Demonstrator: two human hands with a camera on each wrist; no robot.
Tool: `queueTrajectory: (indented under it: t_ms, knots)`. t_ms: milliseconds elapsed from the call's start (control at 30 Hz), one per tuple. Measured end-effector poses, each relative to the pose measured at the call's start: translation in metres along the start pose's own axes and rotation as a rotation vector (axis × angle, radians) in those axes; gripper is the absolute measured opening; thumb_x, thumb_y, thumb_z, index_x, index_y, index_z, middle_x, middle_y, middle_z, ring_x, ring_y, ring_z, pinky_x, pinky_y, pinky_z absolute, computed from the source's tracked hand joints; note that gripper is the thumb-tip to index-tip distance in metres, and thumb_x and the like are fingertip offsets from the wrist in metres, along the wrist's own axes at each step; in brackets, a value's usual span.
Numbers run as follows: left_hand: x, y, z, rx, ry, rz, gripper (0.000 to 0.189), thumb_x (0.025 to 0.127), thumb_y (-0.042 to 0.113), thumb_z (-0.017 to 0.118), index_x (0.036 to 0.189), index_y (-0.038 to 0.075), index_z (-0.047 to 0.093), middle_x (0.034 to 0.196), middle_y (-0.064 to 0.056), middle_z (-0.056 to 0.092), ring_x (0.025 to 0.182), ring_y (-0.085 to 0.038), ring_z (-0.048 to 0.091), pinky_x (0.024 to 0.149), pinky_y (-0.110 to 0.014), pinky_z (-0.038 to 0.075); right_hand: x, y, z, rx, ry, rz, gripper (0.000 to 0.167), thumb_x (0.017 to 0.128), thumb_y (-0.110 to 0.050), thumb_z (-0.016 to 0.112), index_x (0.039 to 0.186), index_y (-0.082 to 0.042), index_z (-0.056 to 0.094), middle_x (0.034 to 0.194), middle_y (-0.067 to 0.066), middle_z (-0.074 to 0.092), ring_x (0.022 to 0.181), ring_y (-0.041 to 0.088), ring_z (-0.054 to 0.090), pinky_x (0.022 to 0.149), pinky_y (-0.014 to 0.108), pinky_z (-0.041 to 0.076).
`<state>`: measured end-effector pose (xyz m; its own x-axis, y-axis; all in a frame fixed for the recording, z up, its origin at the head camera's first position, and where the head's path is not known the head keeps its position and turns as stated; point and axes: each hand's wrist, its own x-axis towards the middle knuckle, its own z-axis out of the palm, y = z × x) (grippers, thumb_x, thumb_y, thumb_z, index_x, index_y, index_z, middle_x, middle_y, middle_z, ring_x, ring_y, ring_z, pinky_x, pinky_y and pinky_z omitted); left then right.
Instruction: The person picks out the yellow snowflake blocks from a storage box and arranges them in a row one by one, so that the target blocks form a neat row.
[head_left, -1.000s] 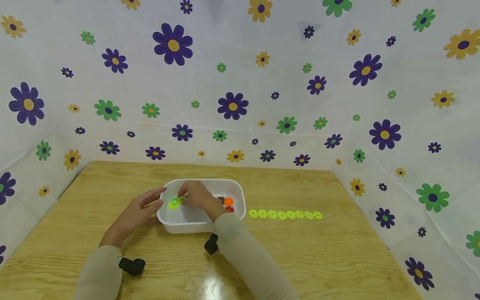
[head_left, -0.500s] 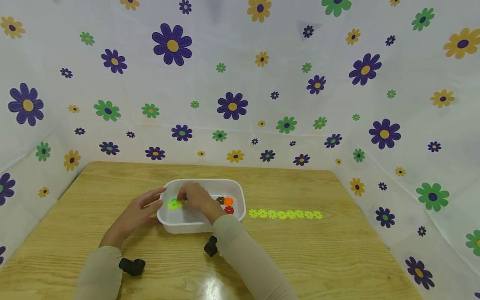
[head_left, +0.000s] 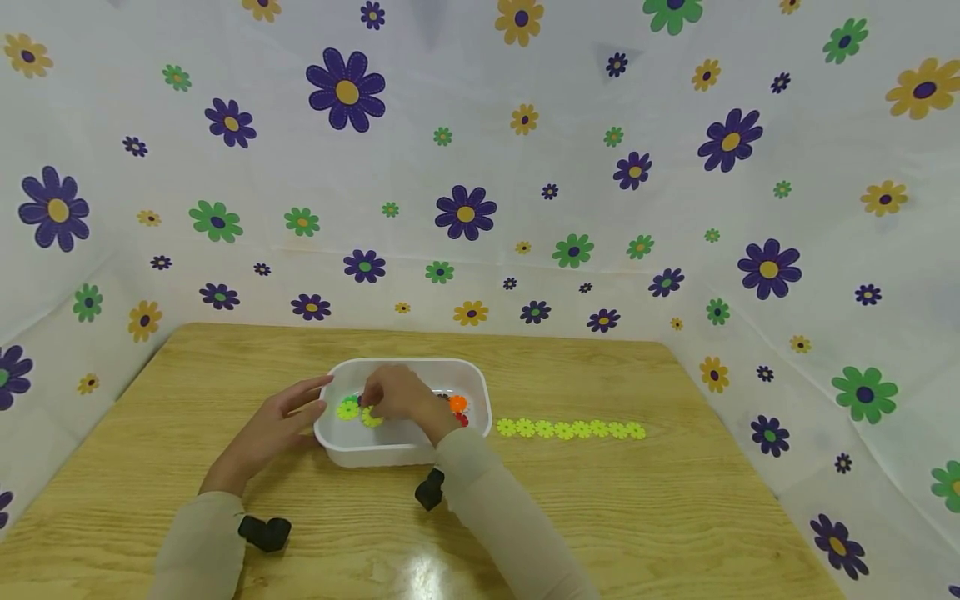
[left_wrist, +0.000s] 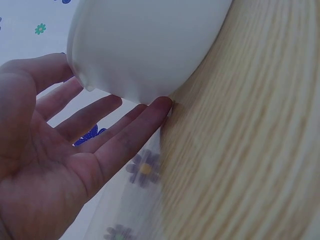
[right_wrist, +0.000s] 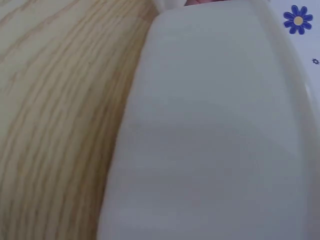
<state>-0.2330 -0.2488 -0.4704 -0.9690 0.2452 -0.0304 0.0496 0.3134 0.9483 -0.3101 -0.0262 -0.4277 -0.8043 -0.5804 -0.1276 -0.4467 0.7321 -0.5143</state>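
A white plastic tub (head_left: 375, 455) stands on the table with small flower-shaped discs inside. My right hand (head_left: 397, 392) reaches into its left half, fingers curled, pinching a yellow-green flower-shaped disc (head_left: 371, 418) at its edge. Just left of that lies another yellow-green disc (head_left: 348, 409), with a green and a dark disc partly hidden behind. My left hand (head_left: 281, 421) rests its extended fingers on the tub's left end; in the left wrist view those fingertips (left_wrist: 162, 104) touch the outer wall (left_wrist: 145, 50). The right wrist view is filled mostly by the tub's side (right_wrist: 210, 125).
Right of the tub, several yellow-green discs lie in a straight row (head_left: 564, 430) on the wooden table (head_left: 637, 517). An orange disc (head_left: 457, 403) and a red disc (head_left: 461, 419) sit in the tub's right half. A flower-printed sheet (head_left: 465, 150) surrounds the table's back and sides.
My right hand has shifted slightly right inside the tub, and a yellow-green disc now shows below its fingertips. The left hand and the row of discs have stayed put.
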Motion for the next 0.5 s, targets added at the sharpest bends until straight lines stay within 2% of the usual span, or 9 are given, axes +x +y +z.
queueTrajectory:
  t_ms: [167,500]
  knots:
    - [0.001,0.000,0.000,0.005,0.002,-0.007,0.061,0.109,0.038,0.050,0.163,0.017,0.031,0.169,-0.027,0.024,0.150,-0.055,0.032,0.104,-0.056,0.056,-0.010,0.006,-0.014,0.110,-0.004,0.002,0.008,0.091,-0.004,0.076,0.096,-0.010,0.079,0.094,0.001,0.074,0.078,0.010,0.060,0.065,0.016,0.058]
    - [0.000,0.002,0.002,0.018,0.016,-0.005,0.061,0.109,0.038,0.050,0.163,0.016,0.031,0.169,-0.026,0.025,0.150,-0.055,0.033,0.105,-0.057,0.054,-0.036,0.021,-0.035,0.218,0.030,0.032,0.006,0.094,-0.005,0.073,0.093,-0.009,0.078,0.084,0.001,0.071,0.070,0.011,0.063,0.067,0.020,0.058]
